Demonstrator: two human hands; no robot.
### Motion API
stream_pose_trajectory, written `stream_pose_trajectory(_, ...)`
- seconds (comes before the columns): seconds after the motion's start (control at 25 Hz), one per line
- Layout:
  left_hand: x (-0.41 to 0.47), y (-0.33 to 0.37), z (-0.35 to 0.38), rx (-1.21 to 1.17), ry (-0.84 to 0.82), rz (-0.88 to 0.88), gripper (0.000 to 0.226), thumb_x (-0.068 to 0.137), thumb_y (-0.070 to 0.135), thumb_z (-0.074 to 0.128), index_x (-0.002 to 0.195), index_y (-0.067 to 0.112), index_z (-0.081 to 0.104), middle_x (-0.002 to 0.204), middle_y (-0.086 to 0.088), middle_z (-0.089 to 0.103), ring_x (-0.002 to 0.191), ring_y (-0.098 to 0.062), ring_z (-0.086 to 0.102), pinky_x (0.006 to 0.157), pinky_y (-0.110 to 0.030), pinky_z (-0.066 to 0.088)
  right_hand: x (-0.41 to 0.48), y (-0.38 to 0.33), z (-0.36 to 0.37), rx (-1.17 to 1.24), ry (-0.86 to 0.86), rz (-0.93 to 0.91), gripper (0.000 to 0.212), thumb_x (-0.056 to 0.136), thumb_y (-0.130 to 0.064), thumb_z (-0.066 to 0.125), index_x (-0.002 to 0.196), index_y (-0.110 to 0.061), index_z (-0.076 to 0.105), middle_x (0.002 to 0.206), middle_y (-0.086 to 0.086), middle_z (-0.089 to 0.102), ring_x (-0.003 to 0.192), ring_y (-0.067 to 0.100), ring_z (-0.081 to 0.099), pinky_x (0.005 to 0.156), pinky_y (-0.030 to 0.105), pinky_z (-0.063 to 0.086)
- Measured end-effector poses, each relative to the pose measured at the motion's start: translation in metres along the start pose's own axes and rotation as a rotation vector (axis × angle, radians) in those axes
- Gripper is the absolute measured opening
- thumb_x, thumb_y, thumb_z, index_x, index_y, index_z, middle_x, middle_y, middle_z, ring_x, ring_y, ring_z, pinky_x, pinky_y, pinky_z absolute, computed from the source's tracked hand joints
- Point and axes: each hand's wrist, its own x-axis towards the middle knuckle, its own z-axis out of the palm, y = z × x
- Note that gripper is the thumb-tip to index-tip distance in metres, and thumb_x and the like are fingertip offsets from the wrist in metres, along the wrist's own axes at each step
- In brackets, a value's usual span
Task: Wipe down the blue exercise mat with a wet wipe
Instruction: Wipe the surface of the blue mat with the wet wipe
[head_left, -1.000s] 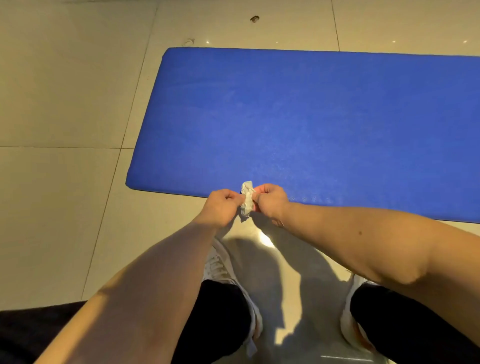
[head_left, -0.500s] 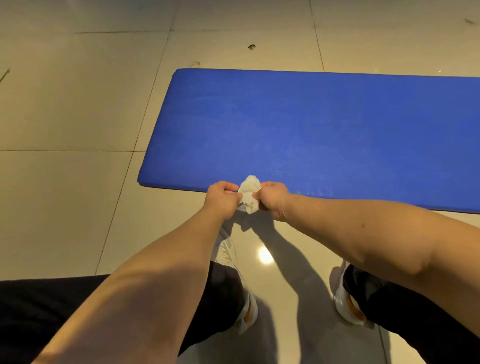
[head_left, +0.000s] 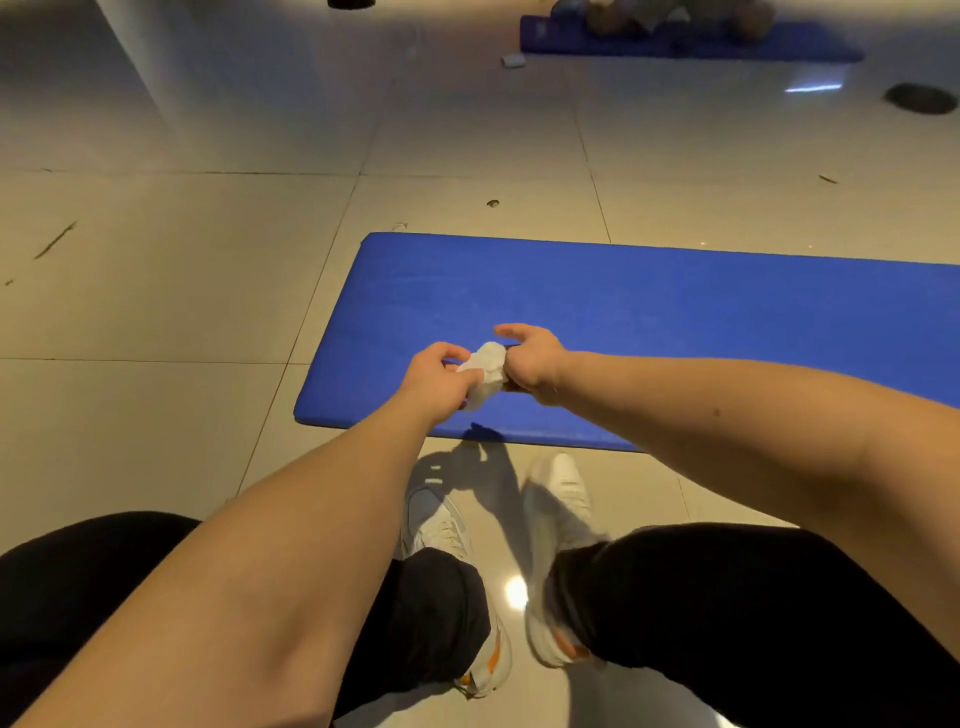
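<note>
1. Head view, against half a second ago: the hands are now seen over the near left part of the blue exercise mat (head_left: 675, 322) rather than at its near edge. Far more floor is taken in beyond the mat, and the two shoes are seen closer together.
2. The wet wipe (head_left: 485, 371) is held between both hands as a crumpled white wad, and more of it is shown than before.
3. The left hand (head_left: 439, 382) is curled narrowly, and the wad's left side is pinched between thumb and fingertips.
4. The right hand (head_left: 530, 364) is wrapped round the wad's right end. One of its digits is stretched out leftward above the wipe, and the others are bent in tightly.
5. Whether the wipe is touching the mat cannot be told, though a small shadow is cast on the mat's near edge below the hands.
6. The mat is laid flat on the pale tiled floor (head_left: 182, 291). Its rounded left corners are shown, and its right end is cut off by the frame. The surface is seen as plain saturated blue with faint paler streaks.
7. White shoes (head_left: 558, 488) and black trousers (head_left: 727, 597) are seen just before the mat's near edge.
8. A second blue mat (head_left: 685, 44) is laid far off at the top, with blurred things on it.
</note>
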Motion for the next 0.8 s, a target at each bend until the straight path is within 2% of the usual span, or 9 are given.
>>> stream_pose_trajectory(0.08, -0.004, 0.004, 0.0, 0.084, -0.005, 0.019, 0.023, 0.091, 0.008, 0.069, 0.114, 0.007, 0.063, 0.102, -0.013, 0.068, 0.081, -0.028, 0.066, 0.083, -0.044, 0.059, -0.002, -0.01, 0.002, -0.048, -0.008, -0.021, 0.043, 0.093, 0.009, 0.049, 0.131, -0.01, 0.057, 0.119, 0.015, 0.063, 0.084, 0.026, 0.069, 0.078, 0.038, 0.061)
stream_pose_trajectory(0.16, -0.002, 0.004, -0.002, 0.127, 0.038, 0.013, 0.016, 0.09, 0.005, 0.068, 0.106, 0.002, 0.068, 0.1, -0.018, 0.07, 0.077, -0.028, 0.063, 0.08, -0.046, 0.059, 0.001, -0.022, 0.005, -0.145, -0.013, -0.02, 0.029, 0.095, 0.007, 0.046, 0.109, -0.008, 0.066, 0.114, 0.017, 0.066, 0.091, 0.029, 0.069, 0.076, 0.037, 0.061)
stream_pose_trajectory(0.24, 0.009, 0.004, -0.007, 0.153, 0.096, 0.017, 0.011, 0.09, 0.006, 0.068, 0.098, -0.001, 0.07, 0.096, -0.021, 0.071, 0.072, -0.028, 0.061, 0.078, -0.05, 0.058, 0.011, -0.037, 0.008, -0.208, -0.049, -0.015, 0.025, 0.094, 0.008, 0.049, 0.091, -0.005, 0.069, 0.106, 0.016, 0.069, 0.092, 0.027, 0.07, 0.075, 0.034, 0.06)
stream_pose_trajectory(0.36, 0.033, -0.001, -0.017, 0.198, 0.142, 0.017, 0.013, 0.091, 0.013, 0.068, 0.091, 0.0, 0.069, 0.089, -0.02, 0.071, 0.071, -0.027, 0.059, 0.076, -0.053, 0.058, 0.03, -0.039, 0.006, -0.191, -0.171, 0.042, 0.023, 0.085, 0.012, 0.056, 0.1, 0.004, 0.072, 0.106, 0.016, 0.071, 0.093, 0.024, 0.07, 0.077, 0.03, 0.06)
stream_pose_trajectory(0.44, 0.057, -0.016, -0.018, 0.184, 0.171, -0.016, 0.011, 0.091, 0.014, 0.067, 0.084, 0.006, 0.067, 0.086, -0.019, 0.072, 0.071, -0.027, 0.061, 0.076, -0.054, 0.06, 0.056, -0.022, 0.004, -0.287, -0.226, 0.058, 0.02, 0.083, 0.01, 0.063, 0.096, -0.002, 0.074, 0.104, 0.014, 0.072, 0.092, 0.023, 0.07, 0.081, 0.032, 0.06)
stream_pose_trajectory(0.6, 0.091, -0.046, -0.001, 0.182, 0.114, -0.053, 0.009, 0.092, 0.015, 0.066, 0.089, 0.007, 0.068, 0.078, -0.012, 0.069, 0.069, -0.024, 0.061, 0.079, -0.049, 0.061, 0.1, 0.018, -0.003, -0.368, -0.095, 0.083, 0.009, 0.088, -0.004, 0.071, 0.082, -0.009, 0.075, 0.093, 0.014, 0.074, 0.081, 0.022, 0.07, 0.083, 0.038, 0.061)
stream_pose_trajectory(0.72, 0.112, -0.069, 0.016, 0.181, 0.038, -0.066, 0.012, 0.095, 0.017, 0.065, 0.093, 0.008, 0.072, 0.077, -0.009, 0.067, 0.069, -0.023, 0.058, 0.076, -0.042, 0.058, 0.128, 0.041, -0.003, -0.339, -0.008, 0.131, 0.011, 0.088, 0.002, 0.066, 0.083, -0.005, 0.071, 0.089, 0.013, 0.073, 0.082, 0.025, 0.072, 0.075, 0.035, 0.062)
stream_pose_trajectory(0.8, 0.125, -0.081, 0.026, 0.191, 0.002, -0.061, 0.016, 0.097, 0.021, 0.065, 0.094, 0.007, 0.073, 0.077, -0.009, 0.066, 0.07, -0.023, 0.056, 0.073, -0.041, 0.055, 0.148, 0.057, 0.0, -0.271, 0.051, 0.186, 0.009, 0.086, 0.006, 0.064, 0.087, 0.001, 0.071, 0.091, 0.016, 0.073, 0.085, 0.027, 0.073, 0.079, 0.039, 0.062)
